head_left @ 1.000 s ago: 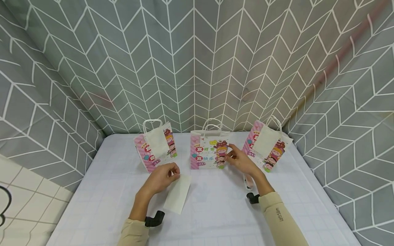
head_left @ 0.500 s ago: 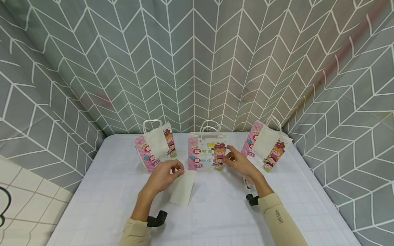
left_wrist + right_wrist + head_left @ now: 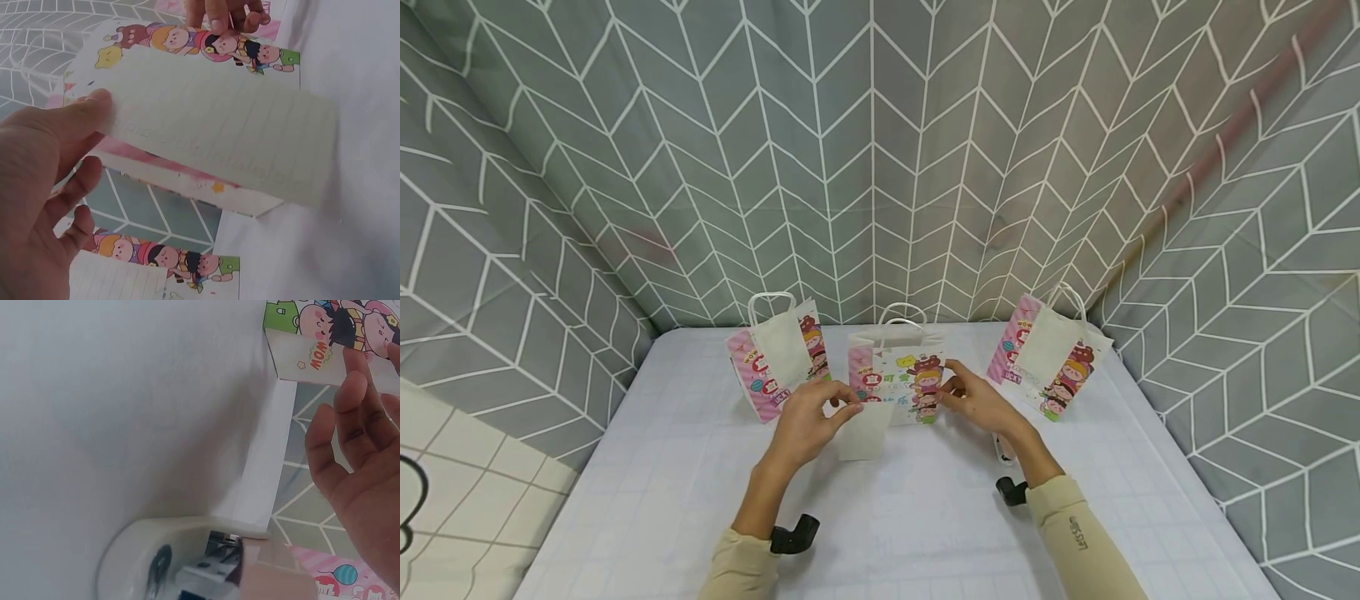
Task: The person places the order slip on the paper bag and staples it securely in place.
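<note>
My left hand [image 3: 808, 421] pinches a blank-looking paper sheet [image 3: 865, 432] by its upper left corner, thumb against finger. The left wrist view shows faint ruled lines on this paper [image 3: 225, 125]. It overlaps the lower front of the middle paper gift bag [image 3: 925, 367], a pink and white one with cartoon characters and white handles, standing upright. At that bag's right edge my right hand [image 3: 981, 400] grips the side, thumb on the front. In the right wrist view, its fingers [image 3: 353, 394] lie along the bag's white side panel.
Matching gift bags stand at left [image 3: 816, 342] and right [image 3: 1071, 375], each with a paper sheet on its front. A white and pink device with metal parts [image 3: 278, 572], stapler-like, lies under my right forearm. A grey patterned curtain [image 3: 872, 167] backs the white-covered table [image 3: 925, 533].
My left hand has carried the sheet up and right, onto the middle bag's front. The middle bag has slid slightly left and nearer, with my right hand at its edge.
</note>
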`<control>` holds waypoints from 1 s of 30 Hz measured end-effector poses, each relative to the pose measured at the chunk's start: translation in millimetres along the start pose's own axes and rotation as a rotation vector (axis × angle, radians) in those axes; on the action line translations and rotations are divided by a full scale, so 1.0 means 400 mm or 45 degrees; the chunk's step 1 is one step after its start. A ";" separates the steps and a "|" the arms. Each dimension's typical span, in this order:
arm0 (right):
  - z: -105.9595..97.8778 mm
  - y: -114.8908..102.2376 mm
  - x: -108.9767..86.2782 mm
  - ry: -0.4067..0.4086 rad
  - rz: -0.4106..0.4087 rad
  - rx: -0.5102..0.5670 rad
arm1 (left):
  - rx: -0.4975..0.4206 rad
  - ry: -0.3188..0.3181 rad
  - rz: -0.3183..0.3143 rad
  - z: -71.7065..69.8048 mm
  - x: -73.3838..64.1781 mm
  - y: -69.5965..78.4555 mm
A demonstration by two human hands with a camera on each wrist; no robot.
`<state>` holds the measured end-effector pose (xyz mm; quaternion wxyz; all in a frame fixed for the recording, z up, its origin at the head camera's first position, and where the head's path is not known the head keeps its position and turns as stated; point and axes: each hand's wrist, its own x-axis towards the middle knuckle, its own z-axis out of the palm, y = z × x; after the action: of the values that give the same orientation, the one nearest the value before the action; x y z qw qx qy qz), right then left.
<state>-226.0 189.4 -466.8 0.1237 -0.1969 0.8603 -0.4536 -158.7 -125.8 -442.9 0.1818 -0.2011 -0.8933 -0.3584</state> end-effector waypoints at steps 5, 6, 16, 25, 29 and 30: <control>0.006 -0.002 0.001 -0.015 -0.029 -0.007 | -0.042 0.117 0.117 0.014 0.006 0.002; 0.008 -0.002 0.002 -0.017 -0.039 -0.015 | -0.055 0.144 0.145 0.019 0.007 0.001; 0.019 -0.014 -0.002 -0.051 -0.064 -0.019 | -0.076 0.408 0.263 0.050 0.022 0.014; 0.024 -0.035 -0.008 -0.091 -0.095 -0.016 | -0.097 0.490 0.264 0.058 0.030 0.021; 0.026 -0.030 -0.005 -0.068 -0.091 -0.057 | -0.095 0.564 0.312 0.054 0.041 0.018; 0.026 -0.029 -0.005 -0.061 -0.096 -0.058 | -0.095 0.580 0.321 0.053 0.045 0.016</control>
<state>-217.3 176.9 -463.0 0.1225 -0.2427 0.8591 -0.4336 -174.7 -102.2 -445.2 0.4139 -0.2315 -0.7835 -0.4016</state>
